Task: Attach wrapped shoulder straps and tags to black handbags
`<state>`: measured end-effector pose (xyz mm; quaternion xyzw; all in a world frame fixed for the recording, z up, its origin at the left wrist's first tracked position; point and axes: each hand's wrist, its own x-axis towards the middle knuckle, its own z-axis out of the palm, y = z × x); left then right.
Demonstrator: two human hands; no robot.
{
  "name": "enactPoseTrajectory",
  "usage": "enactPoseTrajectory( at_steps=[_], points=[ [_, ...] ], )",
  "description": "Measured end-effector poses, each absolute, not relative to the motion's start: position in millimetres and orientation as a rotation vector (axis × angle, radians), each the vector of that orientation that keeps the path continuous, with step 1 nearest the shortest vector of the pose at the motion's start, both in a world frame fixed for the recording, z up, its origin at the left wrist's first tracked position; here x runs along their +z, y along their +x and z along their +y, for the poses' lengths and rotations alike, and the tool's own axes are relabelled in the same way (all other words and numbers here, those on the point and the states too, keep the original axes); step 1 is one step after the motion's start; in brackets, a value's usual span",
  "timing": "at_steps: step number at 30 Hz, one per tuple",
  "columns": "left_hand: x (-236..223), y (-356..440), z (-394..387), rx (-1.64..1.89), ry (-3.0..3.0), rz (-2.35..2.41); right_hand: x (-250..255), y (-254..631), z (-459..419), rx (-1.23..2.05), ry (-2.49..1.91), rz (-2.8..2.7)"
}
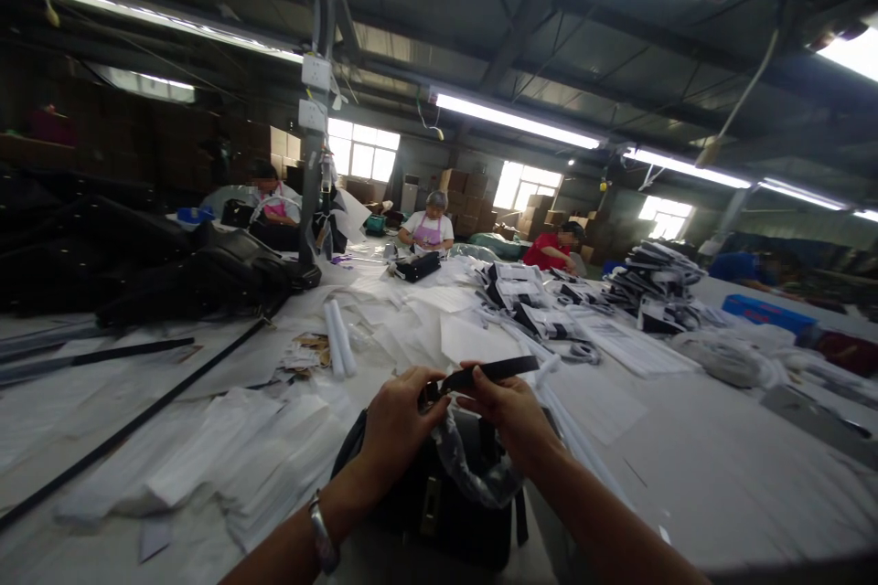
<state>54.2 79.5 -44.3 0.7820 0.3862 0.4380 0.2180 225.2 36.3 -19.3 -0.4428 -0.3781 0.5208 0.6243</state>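
A black handbag [453, 521] stands before me, a metal clasp [431, 505] on its front. Its curved handle [473, 473] is wrapped in clear plastic. Above the bag, a black strap [504, 367] passes between my hands, its loose end pointing right. My left hand [401, 416] is closed, thumb and fingers pinching the strap near a small metal buckle [431, 391]. My right hand [508, 411] is also closed, gripping the strap between thumb and forefinger a little farther along. The bag's far side is hidden behind my hands.
White paper sheets [206, 448] cover the table's left, beside a heap of black bags [171, 256]. Rolled white tubes [338, 338] lie ahead. Wrapped items are stacked [655, 279] at the right, near a blue box [768, 315]. Several people work farther back; a metal post [312, 155] rises left of centre.
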Motion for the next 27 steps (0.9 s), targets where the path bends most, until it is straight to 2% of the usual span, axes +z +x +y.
enactPoseTrajectory(
  at_steps=[16,27],
  points=[
    [-46.3,53.0,79.7,1.198,2.103,0.981,-24.9,224.9,31.1,1.138,-0.899,-0.739],
    [-49.0,54.6,81.3,1.174,2.111,0.943,-25.4,220.9,27.3,0.997,-0.962,-0.894]
  ],
)
